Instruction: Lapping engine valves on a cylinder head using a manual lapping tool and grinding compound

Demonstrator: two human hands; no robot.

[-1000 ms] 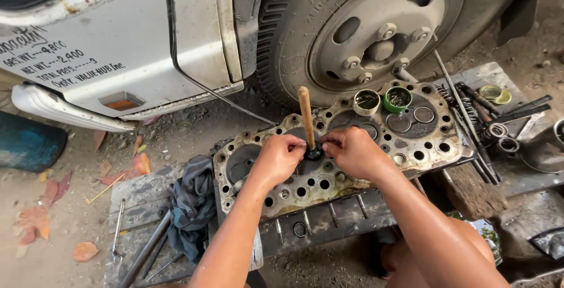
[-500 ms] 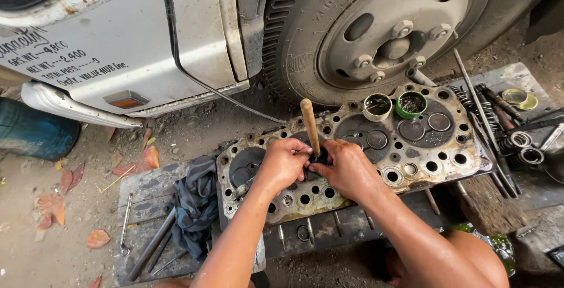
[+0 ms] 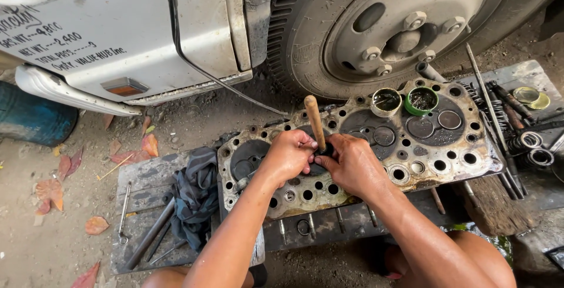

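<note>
Both hands are closed together around the lower end of a wooden stick [image 3: 314, 122], the left hand [image 3: 286, 156] and right hand [image 3: 351, 163] pressing from either side; it stands nearly upright on a grimy metal engine head [image 3: 376, 147] lying flat on a dark worktop [image 3: 147, 176] beside a truck wheel [image 3: 405, 23]. To do this well, the stick is best kept straight and turned evenly between the palms. The engine head is long, rusty and oily, dotted with round holes, with two small open tins [image 3: 404, 101] on its far edge.
</note>
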